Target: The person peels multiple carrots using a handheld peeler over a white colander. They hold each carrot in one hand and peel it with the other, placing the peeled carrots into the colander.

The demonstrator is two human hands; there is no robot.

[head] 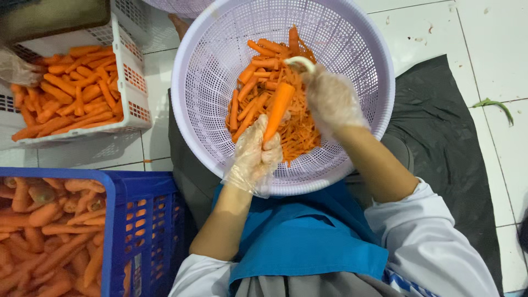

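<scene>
My left hand (254, 154), in a thin clear plastic glove, holds a carrot (279, 107) pointing up over a round lilac perforated basket (203, 110). My right hand (331, 99), also gloved, grips a white peeler (300, 61) at the carrot's upper end. The basket rests on my lap and holds carrot pieces and a heap of orange peelings (256, 82). A blue apron (308, 236) covers my lap below it.
A white crate (129, 82) of peeled carrots stands at the upper left, with another person's gloved hand (16, 69) at its left edge. A blue crate (143, 231) of unpeeled carrots sits at the lower left. A dark mat (440, 137) lies on the white tiled floor to the right.
</scene>
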